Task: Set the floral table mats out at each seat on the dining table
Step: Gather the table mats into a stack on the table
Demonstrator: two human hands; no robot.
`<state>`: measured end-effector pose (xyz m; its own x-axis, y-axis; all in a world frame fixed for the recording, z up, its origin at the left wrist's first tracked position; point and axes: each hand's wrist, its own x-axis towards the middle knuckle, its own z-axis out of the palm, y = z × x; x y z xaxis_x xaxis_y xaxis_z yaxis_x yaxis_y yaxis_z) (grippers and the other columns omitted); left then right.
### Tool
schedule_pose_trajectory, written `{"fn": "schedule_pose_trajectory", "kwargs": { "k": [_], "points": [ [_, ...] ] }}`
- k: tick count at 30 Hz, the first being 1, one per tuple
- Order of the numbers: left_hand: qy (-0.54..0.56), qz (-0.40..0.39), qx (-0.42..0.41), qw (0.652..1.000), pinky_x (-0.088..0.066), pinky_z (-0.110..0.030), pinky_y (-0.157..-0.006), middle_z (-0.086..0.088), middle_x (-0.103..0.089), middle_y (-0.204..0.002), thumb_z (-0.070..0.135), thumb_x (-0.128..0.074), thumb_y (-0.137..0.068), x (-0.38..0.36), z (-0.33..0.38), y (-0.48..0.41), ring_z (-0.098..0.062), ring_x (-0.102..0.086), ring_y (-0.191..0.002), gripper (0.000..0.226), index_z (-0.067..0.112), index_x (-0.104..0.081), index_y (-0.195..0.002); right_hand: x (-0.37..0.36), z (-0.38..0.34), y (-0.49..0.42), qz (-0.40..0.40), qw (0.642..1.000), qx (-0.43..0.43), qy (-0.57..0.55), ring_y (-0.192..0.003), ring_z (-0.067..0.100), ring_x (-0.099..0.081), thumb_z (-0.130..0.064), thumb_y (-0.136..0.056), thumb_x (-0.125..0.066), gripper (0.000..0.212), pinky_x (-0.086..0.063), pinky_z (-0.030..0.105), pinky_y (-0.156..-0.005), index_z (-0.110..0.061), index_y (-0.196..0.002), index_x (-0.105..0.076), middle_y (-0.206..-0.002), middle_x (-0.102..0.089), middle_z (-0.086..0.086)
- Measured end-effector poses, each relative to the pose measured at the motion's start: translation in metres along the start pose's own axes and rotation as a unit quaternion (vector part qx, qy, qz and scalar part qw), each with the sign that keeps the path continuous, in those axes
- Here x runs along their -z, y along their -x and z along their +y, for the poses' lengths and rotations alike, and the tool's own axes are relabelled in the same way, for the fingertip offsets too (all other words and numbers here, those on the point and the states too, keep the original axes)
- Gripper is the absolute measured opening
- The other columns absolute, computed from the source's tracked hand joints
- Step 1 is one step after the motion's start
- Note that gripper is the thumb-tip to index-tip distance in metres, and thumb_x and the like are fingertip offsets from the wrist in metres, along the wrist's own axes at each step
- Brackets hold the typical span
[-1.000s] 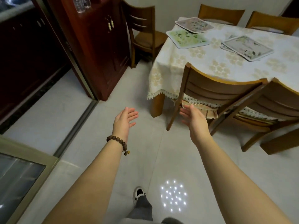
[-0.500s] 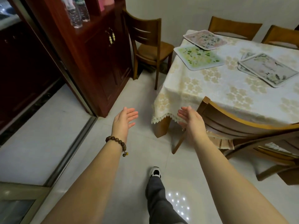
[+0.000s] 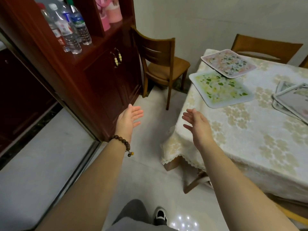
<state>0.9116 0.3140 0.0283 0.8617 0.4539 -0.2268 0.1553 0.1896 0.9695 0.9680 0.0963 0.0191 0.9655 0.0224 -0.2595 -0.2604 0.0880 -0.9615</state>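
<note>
A green floral mat [image 3: 221,90] lies near the left end of the dining table [image 3: 250,139], overhanging its edge a little. A pink floral mat [image 3: 228,63] lies beyond it at the far corner. A stack of grey-edged mats [image 3: 293,100] sits at the right edge of view. My left hand [image 3: 129,119] is held out over the floor, empty, fingers apart. My right hand [image 3: 195,124] hovers above the table's near left corner, empty and open, short of the green mat.
A dark red cabinet [image 3: 100,77] with water bottles [image 3: 71,30] stands on the left. One wooden chair [image 3: 161,64] stands between cabinet and table, another chair [image 3: 265,46] behind the table. A chair leg [image 3: 195,182] shows under the tablecloth. My foot [image 3: 160,215] is on the tiled floor.
I have walked closer to the table's left end and the view has lifted. The near chairs have dropped out of view. Both hands stay open and empty, the right one now over the table corner.
</note>
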Motion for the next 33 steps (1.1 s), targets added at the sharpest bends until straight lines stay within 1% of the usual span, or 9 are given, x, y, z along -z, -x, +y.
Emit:
{"fn": "schedule_pose_trajectory", "kwargs": {
  "k": [4, 8, 11, 15, 18, 20, 24, 29, 33],
  "points": [
    [0.000, -0.005, 0.016, 1.000, -0.051, -0.033, -0.091, -0.006, -0.068, -0.114, 0.041, -0.033, -0.100, -0.010, 0.005, -0.058, -0.012, -0.066, -0.102, 0.047, 0.009, -0.061, -0.120, -0.019, -0.005, -0.054, 0.009, 1.000, -0.003, 0.005, -0.111, 0.017, -0.062, -0.034, -0.102, -0.039, 0.036, -0.051, 0.039, -0.093, -0.011, -0.118, -0.061, -0.120, -0.066, 0.008],
    [-0.005, -0.022, 0.026, 0.999, -0.050, -0.033, -0.091, -0.006, -0.068, -0.113, 0.039, -0.033, -0.100, -0.018, 0.009, -0.127, -0.012, -0.066, -0.103, 0.045, 0.009, -0.061, -0.118, -0.044, -0.008, -0.113, 0.031, 0.999, -0.011, -0.008, -0.109, 0.016, -0.063, -0.034, -0.101, -0.041, 0.030, -0.053, 0.033, -0.085, -0.015, -0.110, -0.063, -0.117, -0.067, 0.007],
    [-0.014, -0.063, 0.039, 0.997, -0.049, -0.032, -0.089, -0.006, -0.068, -0.113, 0.038, -0.033, -0.100, -0.025, 0.013, -0.189, -0.013, -0.064, -0.105, 0.045, 0.008, -0.061, -0.119, -0.066, -0.009, -0.163, 0.060, 0.998, -0.011, -0.009, -0.107, 0.016, -0.064, -0.034, -0.101, -0.042, 0.027, -0.052, 0.029, -0.081, -0.018, -0.108, -0.063, -0.116, -0.067, 0.006],
    [-0.043, -0.121, 0.040, 0.991, -0.049, -0.027, -0.081, -0.004, -0.068, -0.108, 0.037, -0.031, -0.101, -0.034, 0.030, -0.270, -0.009, -0.064, -0.100, 0.040, 0.013, -0.063, -0.108, -0.096, -0.021, -0.224, 0.098, 0.995, 0.000, -0.023, -0.106, 0.015, -0.065, -0.036, -0.099, -0.046, 0.023, -0.052, 0.035, -0.087, -0.022, -0.102, -0.064, -0.112, -0.069, 0.004],
    [-0.060, -0.149, 0.033, 0.986, -0.049, -0.032, -0.087, -0.005, -0.068, -0.112, 0.039, -0.032, -0.101, -0.048, 0.046, -0.324, -0.012, -0.064, -0.103, 0.040, 0.014, -0.062, -0.111, -0.111, -0.036, -0.258, 0.139, 0.989, 0.015, -0.041, -0.105, 0.015, -0.065, -0.035, -0.098, -0.048, 0.020, -0.051, 0.035, -0.089, -0.024, -0.101, -0.064, -0.109, -0.069, 0.001],
    [-0.062, -0.173, 0.030, 0.982, -0.049, -0.036, -0.091, -0.008, -0.067, -0.114, 0.040, -0.033, -0.100, -0.063, 0.055, -0.355, -0.015, -0.063, -0.105, 0.042, 0.013, -0.061, -0.115, -0.113, -0.047, -0.277, 0.172, 0.983, 0.021, -0.061, -0.099, 0.014, -0.066, -0.031, -0.098, -0.049, 0.017, -0.051, 0.031, -0.081, -0.024, -0.097, -0.065, -0.103, -0.070, 0.001],
    [-0.063, -0.227, 0.041, 0.971, -0.049, -0.037, -0.091, -0.008, -0.067, -0.114, 0.041, -0.034, -0.100, -0.106, 0.063, -0.398, -0.015, -0.064, -0.105, 0.036, 0.019, -0.063, -0.106, -0.100, -0.064, -0.306, 0.244, 0.964, 0.016, -0.103, -0.078, 0.006, -0.066, -0.023, -0.098, -0.050, 0.016, -0.050, 0.022, -0.066, -0.017, -0.094, -0.065, -0.091, -0.068, 0.002],
    [-0.087, -0.293, 0.058, 0.950, -0.049, -0.035, -0.090, -0.004, -0.068, -0.112, 0.043, -0.035, -0.099, -0.174, 0.057, -0.444, -0.013, -0.064, -0.105, 0.037, 0.020, -0.063, -0.107, -0.062, -0.070, -0.343, 0.323, 0.941, 0.001, -0.097, -0.103, 0.019, -0.064, -0.028, -0.097, -0.051, 0.029, -0.053, 0.035, -0.082, -0.008, -0.115, -0.063, -0.110, -0.068, 0.009],
    [-0.092, -0.341, 0.058, 0.934, -0.051, -0.029, -0.080, 0.002, -0.070, -0.106, 0.045, -0.036, -0.098, -0.245, 0.049, -0.482, -0.007, -0.067, -0.097, 0.034, 0.025, -0.064, -0.101, -0.021, -0.071, -0.387, 0.371, 0.922, 0.009, -0.107, -0.102, 0.020, -0.066, -0.029, -0.096, -0.054, 0.020, -0.052, 0.037, -0.081, -0.013, -0.104, -0.064, -0.109, -0.069, 0.009]
  ]
}}
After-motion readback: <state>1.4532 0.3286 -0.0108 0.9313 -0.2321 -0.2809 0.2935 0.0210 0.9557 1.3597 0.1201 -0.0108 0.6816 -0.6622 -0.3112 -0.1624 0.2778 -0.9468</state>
